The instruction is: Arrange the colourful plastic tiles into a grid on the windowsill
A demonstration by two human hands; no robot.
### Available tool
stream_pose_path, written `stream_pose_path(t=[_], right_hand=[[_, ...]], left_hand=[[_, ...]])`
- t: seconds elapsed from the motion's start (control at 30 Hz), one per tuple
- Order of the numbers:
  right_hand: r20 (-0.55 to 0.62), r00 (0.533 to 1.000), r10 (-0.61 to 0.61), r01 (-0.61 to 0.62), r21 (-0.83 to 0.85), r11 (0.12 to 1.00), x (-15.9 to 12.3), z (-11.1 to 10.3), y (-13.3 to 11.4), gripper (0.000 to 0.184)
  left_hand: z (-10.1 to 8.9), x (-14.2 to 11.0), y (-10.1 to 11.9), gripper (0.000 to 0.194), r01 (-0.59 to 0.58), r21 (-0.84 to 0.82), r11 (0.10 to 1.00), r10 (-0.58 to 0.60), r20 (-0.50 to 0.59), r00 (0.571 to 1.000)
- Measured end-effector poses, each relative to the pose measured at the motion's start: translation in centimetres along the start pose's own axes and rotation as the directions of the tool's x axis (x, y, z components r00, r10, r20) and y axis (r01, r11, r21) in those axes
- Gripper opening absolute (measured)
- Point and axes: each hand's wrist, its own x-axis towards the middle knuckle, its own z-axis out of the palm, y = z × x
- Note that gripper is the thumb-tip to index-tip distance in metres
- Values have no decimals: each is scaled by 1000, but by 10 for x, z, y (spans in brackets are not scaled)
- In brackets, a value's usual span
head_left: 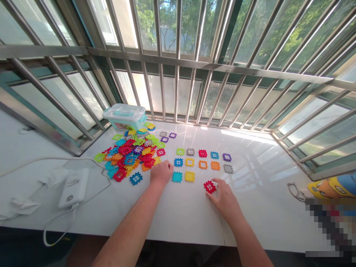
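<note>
My right hand [224,195] pinches a red square interlocking tile [209,187] by its edges, thumb below and index finger above, at the table's surface. My left hand [161,172] is curled closed between the heap and the tile rows; whatever its fingers may hold is hidden. Just right of it lie a turquoise tile [177,177] and a blue window tile [178,162]. Rows of separate notched tiles spread rightward, among them a yellow tile [190,176], an orange tile [215,165] and a grey tile [228,168]. A mixed heap of tiles [130,157] covers the left side.
Behind the heap stands a clear lidded box [125,114]. A white power bank [73,188] with a cable [96,191] and crumpled tissue [25,205] lie left. A yellow-and-blue patterned item [330,187] is at the right edge. Metal bars [178,66] line the window.
</note>
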Motion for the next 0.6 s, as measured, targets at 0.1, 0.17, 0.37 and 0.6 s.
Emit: stream_pose_path(t=[0.1, 0.17, 0.37, 0.6], right_hand=[[18, 1000, 11, -11, -27, 1000, 1, 2, 1, 45], [-24, 998, 52, -53, -61, 997, 1, 5, 0, 43], [-136, 987, 88, -101, -88, 991, 2, 15, -11, 42], [-271, 960, 71, -92, -64, 994, 54, 5, -20, 49]], left_hand=[[0, 0, 0, 43, -4, 0, 1000, 4, 2, 1000], [1, 0, -1, 43, -8, 0, 1000, 8, 7, 1000], [-1, 1, -1, 42, -13, 14, 1000, 13, 11, 1000], [-1, 2, -1, 41, -18, 11, 1000, 18, 16, 1000]])
